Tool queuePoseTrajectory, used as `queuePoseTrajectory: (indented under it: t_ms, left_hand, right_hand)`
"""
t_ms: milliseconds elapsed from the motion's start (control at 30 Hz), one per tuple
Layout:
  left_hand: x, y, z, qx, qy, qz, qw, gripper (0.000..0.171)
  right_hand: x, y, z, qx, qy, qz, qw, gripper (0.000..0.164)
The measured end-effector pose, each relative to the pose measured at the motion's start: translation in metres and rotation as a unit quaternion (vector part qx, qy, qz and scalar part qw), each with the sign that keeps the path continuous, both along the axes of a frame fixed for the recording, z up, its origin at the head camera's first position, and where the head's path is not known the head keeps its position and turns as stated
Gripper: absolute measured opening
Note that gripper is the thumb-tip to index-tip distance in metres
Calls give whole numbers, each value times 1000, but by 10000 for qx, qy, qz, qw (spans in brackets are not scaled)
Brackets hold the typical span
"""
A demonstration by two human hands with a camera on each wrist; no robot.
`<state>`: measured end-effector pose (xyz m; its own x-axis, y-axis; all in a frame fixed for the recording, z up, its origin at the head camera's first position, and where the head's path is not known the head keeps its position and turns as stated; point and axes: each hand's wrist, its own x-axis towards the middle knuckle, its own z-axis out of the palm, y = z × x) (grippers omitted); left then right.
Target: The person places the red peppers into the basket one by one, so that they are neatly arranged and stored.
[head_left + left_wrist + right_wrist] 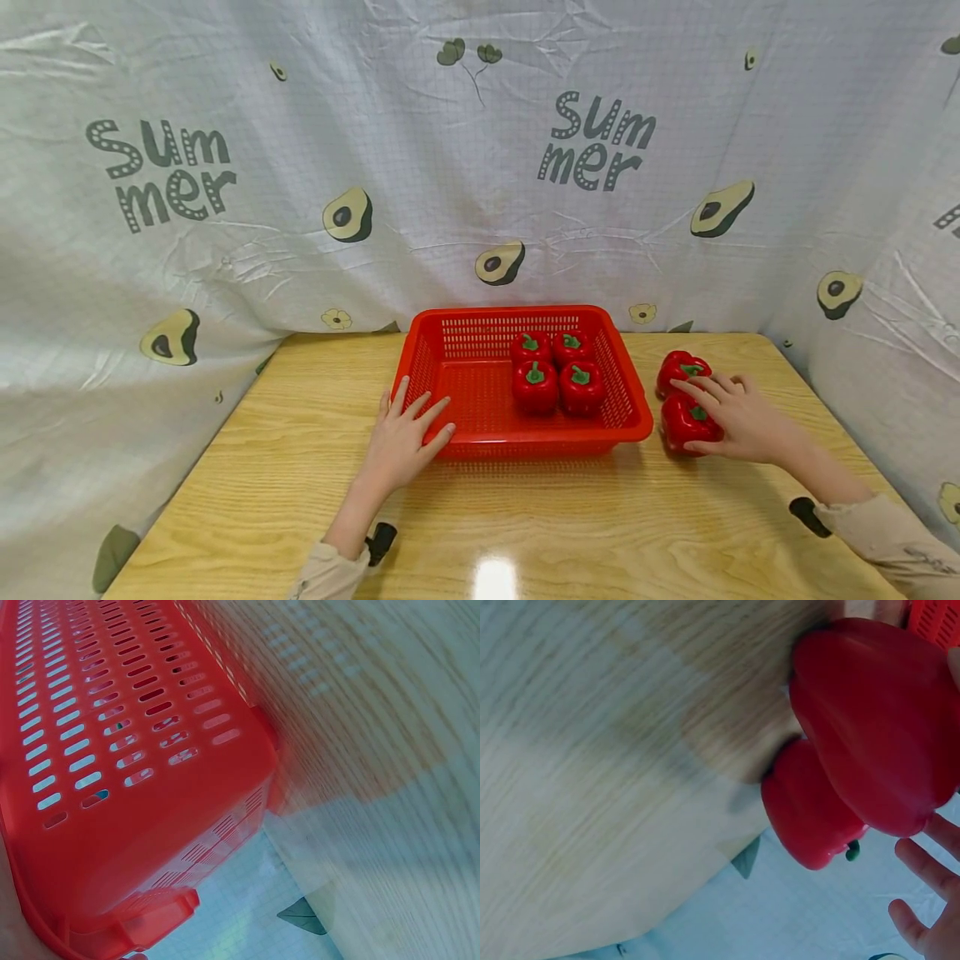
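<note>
My left hand (pixel 397 442) rests on the near left corner of a red plastic basket (pixel 540 436), fingers spread over the rim. Four red bell peppers with green stems, one of them a front pepper (pixel 536 392), sit in two rows in the basket's right half. Right of the basket, my right hand (pixel 742 423) reaches over the nearer of two loose bell peppers (pixel 678 427), thumb and fingers spread about it. Behind that one stands the farther pepper (pixel 670 372). The right wrist view shows the nearer pepper (pixel 877 720) large, with extended fingers (pixel 926 870) beside its stem end.
A wooden table (pixel 525 517) carries everything. Behind and beside it hangs a white cloth (pixel 420 167) printed with avocados and lettering. The basket's slotted side wall (pixel 112 712) fills much of the left wrist view. Dark straps (pixel 381 542) sit at both wrists.
</note>
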<state>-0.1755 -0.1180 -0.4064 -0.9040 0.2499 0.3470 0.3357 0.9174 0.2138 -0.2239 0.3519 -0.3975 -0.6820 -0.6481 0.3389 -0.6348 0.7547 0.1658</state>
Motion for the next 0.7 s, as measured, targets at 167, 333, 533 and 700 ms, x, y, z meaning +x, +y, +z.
queuePoseTrajectory:
  t_ms: [167, 333, 533, 700]
  left_hand:
    - [1, 0, 1, 19, -85, 22, 10000, 48]
    - [2, 0, 4, -20, -266, 80, 9996, 47]
    - [2, 0, 5, -13, -303, 67, 9995, 48]
    - [2, 1, 3, -42, -265, 74, 9996, 48]
  right_hand:
    - [1, 0, -5, -20, 87, 40, 10000, 83]
    - [0, -1, -7, -18, 195, 120, 9997, 81]
    - [0, -2, -10, -49, 141, 114, 9998, 79]
    - [0, -2, -13, -74, 47, 30, 10000, 78]
